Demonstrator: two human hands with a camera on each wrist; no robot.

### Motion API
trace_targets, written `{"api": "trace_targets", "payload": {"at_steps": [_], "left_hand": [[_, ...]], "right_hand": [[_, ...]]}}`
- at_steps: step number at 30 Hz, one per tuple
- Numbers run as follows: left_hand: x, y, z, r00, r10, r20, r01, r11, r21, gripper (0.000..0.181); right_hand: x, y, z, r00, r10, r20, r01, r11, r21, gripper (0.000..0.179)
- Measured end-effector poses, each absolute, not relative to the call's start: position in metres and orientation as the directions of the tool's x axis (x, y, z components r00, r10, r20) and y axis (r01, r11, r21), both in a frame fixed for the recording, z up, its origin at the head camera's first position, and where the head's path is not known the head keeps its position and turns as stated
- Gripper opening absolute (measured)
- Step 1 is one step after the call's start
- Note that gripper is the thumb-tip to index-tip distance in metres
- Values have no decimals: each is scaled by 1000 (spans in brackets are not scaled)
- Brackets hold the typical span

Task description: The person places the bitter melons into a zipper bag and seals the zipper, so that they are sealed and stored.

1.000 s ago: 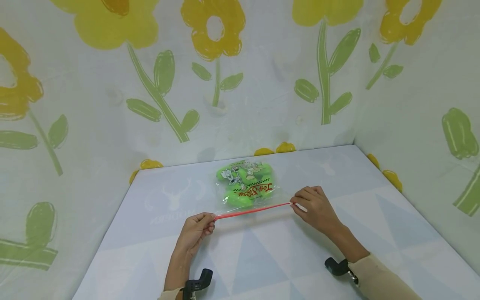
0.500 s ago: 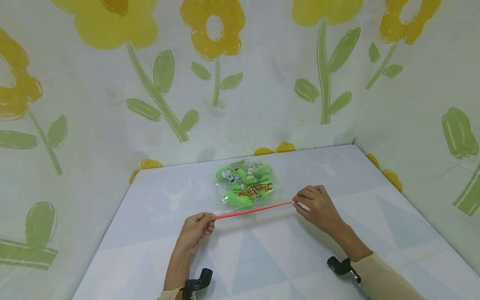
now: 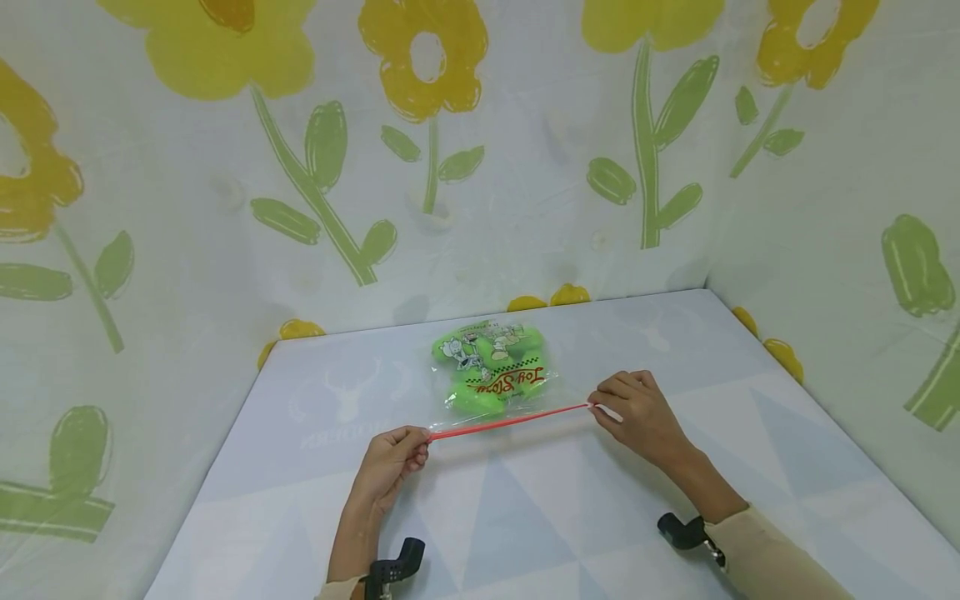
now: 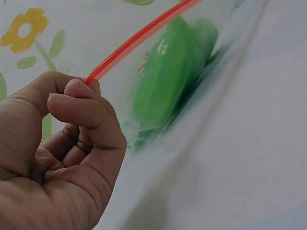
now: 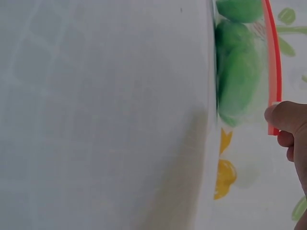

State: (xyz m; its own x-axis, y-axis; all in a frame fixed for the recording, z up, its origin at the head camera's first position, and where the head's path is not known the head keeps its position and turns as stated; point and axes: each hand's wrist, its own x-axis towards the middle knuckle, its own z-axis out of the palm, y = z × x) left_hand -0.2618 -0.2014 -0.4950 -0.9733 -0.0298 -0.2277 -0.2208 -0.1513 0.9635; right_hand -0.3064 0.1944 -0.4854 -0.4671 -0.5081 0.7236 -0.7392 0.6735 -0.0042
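Observation:
A clear zip bag point(image 3: 491, 371) printed with cartoon figures and red "Toy Story" lettering lies on the table, several bright green rounded items point(image 4: 165, 79) inside. Its red zip strip point(image 3: 510, 422) faces me and is stretched between both hands, raised off the table. At the left end, my left hand point(image 3: 386, 467) pinches the strip's corner between thumb and fingers, the other fingers curled. My right hand point(image 3: 637, 418) pinches the small white slider point(image 5: 276, 103) close to the strip's right end; a short red tip shows past the thumb in the right wrist view.
The table point(image 3: 517, 517) has a pale cover with blue triangles. Behind and at both sides hangs a white cloth point(image 3: 525, 225) with yellow flowers. Each wrist carries a black camera mount point(image 3: 397, 565).
My right hand has slid a little to the right, with the slider, toward the strip's right end. The left hand and the bag stay in place.

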Motion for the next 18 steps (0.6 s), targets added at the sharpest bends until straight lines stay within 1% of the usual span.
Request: {"api": "trace_targets", "payload": {"at_steps": [5,8,10,12,14,16,18], "left_hand": [[-262,-200,-495,-972,-47,-232,-223,-140,965,12],[-261,-199,-496,-972,-48,-230,-224,-113,968,13],[-262,-199,-498,-976,-47,-214,-210,-69,975,13],[-262,-200,-500,-985,-45,-168,-169,19,985,14],[-263,-204,-501,-995,-62,-82,-92,174,980,16],[-265,-210,-503,-997,-77,17,-10,338,941,20],[-267,-217,-504,-991,-95,95,42,455,890,22]], "right_hand": [[-308,195,-485,-460,-515,723,-744,668,2,24],[-309,196,-484,-464,-523,715,-743,669,6,23],[-309,197,-482,-474,-533,701,-741,672,10,22],[-308,199,-481,-496,-545,676,-740,672,-2,22],[-306,202,-480,-532,-549,645,-736,676,-32,23],[-303,207,-480,-583,-534,612,-714,696,-73,23],[-300,215,-480,-638,-497,589,-673,731,-113,22]]}}
